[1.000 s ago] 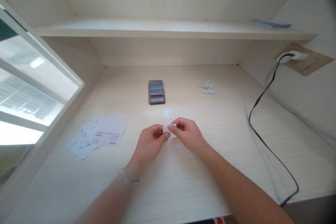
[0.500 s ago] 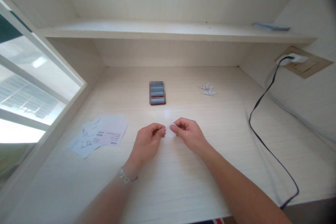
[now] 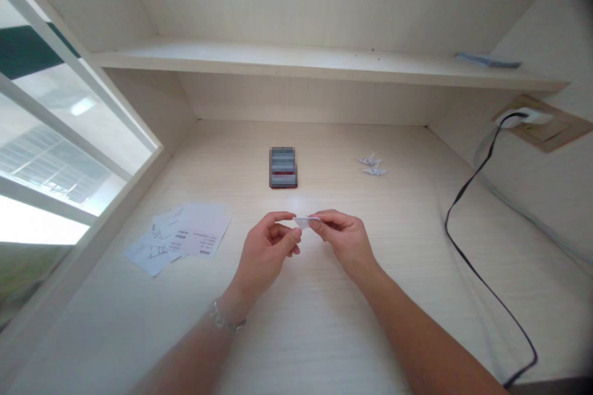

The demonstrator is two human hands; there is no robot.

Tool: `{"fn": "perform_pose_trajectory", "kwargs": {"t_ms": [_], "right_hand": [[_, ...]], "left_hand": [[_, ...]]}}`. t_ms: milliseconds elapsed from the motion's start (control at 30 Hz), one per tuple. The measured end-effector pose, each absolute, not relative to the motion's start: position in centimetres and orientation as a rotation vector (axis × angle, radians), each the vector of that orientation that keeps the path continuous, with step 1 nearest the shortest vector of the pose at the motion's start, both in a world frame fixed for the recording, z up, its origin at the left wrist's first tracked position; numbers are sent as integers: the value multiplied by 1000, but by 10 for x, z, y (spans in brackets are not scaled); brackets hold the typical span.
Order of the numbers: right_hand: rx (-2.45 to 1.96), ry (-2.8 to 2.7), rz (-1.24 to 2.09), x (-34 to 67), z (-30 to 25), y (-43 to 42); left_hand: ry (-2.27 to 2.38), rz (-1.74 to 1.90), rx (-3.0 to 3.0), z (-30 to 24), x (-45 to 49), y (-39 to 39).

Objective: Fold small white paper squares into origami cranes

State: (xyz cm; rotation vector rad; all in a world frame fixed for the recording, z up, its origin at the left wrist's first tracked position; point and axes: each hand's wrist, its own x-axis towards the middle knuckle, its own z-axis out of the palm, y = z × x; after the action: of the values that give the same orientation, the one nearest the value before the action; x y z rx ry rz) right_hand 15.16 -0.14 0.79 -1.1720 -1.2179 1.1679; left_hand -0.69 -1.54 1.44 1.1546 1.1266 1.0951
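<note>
Over the desk (image 3: 296, 315), a small folded piece of white paper (image 3: 303, 222) is between my two hands. My right hand (image 3: 349, 241) pinches its right end between thumb and fingers. At its left end, the index finger of my left hand (image 3: 269, 250) touches the upper corner and the thumb lies just below, the other fingers curled. The exact contact of that thumb is hard to make out. A bracelet (image 3: 222, 320) circles my left wrist. Beyond my hands lies a dark phone-like rectangle (image 3: 283, 168) with a blurred-out face. Two small folded paper cranes (image 3: 373, 165) rest farther right.
Several overlapping printed paper sheets (image 3: 192, 228) lie to the left, by a framed glass pane (image 3: 60, 136). On the right, a black cable (image 3: 482, 284) runs from a wall socket (image 3: 551, 126) down over the desk. A shelf (image 3: 324, 65) spans the back, with a flat bluish item (image 3: 488, 62) on it.
The folded paper has turned and shows more of its face. My left index finger and thumb have spread farther apart. The whole view has shifted and tilted slightly.
</note>
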Motion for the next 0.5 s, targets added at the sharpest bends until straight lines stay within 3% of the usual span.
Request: {"fn": "perform_pose_trajectory", "kwargs": {"t_ms": [500], "right_hand": [[-1107,-1267,1298,143,4,-8]], "left_hand": [[1178,1207,1086,15,-8,-16]]}}
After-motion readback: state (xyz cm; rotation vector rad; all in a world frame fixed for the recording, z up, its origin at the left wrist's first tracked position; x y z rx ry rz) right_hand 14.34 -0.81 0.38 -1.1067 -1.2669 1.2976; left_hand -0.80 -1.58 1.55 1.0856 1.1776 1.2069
